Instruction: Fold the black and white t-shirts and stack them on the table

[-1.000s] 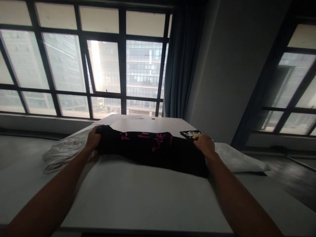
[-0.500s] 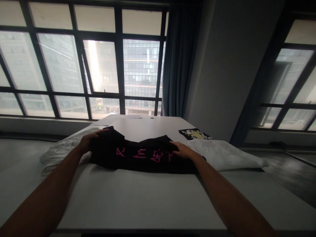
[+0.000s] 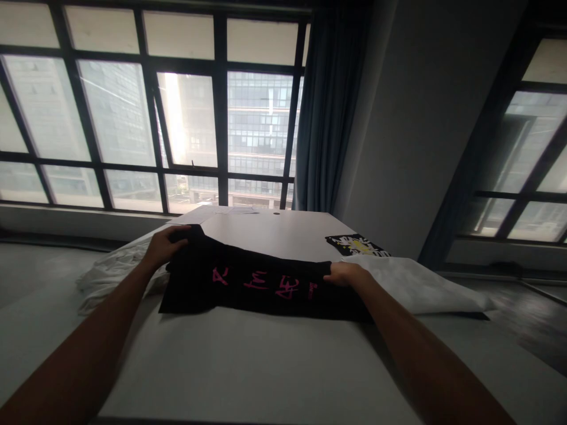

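Note:
A black garment with pink lettering, perhaps a T-shirt, lies folded in a long strip across the white table. At its upper left corner, my left hand is closed on the cloth and lifts that edge a little. My right hand pinches the upper edge near the right end, fingers wrapped over the fabric. The top edge runs fairly straight between the two hands. My right wrist hides part of the garment's right end.
Rumpled white cloth is heaped left of the garment. To the right lies a white sheet or cloth over something dark. Behind that is a black printed piece with white and yellow shapes. Papers lie at the table's far left.
My right hand has shifted slightly right and closed more firmly on the edge. The garment's sagging top edge is now pulled straighter, and its left end hangs flatter.

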Demonstrator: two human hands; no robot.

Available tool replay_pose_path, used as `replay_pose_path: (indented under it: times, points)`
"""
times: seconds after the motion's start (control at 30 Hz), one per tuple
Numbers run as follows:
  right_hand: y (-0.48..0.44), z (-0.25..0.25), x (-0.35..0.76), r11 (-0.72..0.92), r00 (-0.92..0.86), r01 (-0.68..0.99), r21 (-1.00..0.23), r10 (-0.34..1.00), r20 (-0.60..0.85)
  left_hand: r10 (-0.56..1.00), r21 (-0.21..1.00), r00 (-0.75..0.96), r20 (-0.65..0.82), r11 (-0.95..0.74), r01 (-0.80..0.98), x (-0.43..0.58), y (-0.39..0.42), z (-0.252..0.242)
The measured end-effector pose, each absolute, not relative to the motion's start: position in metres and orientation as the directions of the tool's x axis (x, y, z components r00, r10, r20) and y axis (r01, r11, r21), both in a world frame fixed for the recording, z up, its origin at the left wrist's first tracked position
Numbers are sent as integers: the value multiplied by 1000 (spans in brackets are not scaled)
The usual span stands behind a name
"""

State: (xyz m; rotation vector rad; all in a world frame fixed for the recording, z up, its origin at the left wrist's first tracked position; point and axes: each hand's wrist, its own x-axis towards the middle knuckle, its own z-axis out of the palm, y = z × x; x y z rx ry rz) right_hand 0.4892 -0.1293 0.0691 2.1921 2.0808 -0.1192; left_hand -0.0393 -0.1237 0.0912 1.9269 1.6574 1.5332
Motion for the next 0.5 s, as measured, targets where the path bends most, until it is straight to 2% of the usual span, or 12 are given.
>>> replay_pose_path:
  times: [0.1,0.23,0.3,0.43,0.5]
  points:
    - [-120,66,488,65,-64,997,49,998,-20,816,501,73,574,-420,757,-38,-112,111]
    - [-95,56,492,205,-208,976,-79,978,-34,835,257,369,409,-493,831,-46,-80,138]
    - [-83,56,495,208,-222,966,-155,972,-78,866,221,334,374,-432,874,-55,-56,147]
    - [-61,77,506,41,-171,931,-364,927,-333,834,276,24,551,-209,938,-69,4,156]
    - [-48,100,512,-40,-143,902,-429,912,-384,832,288,-11,554,-180,940,-67,35,158]
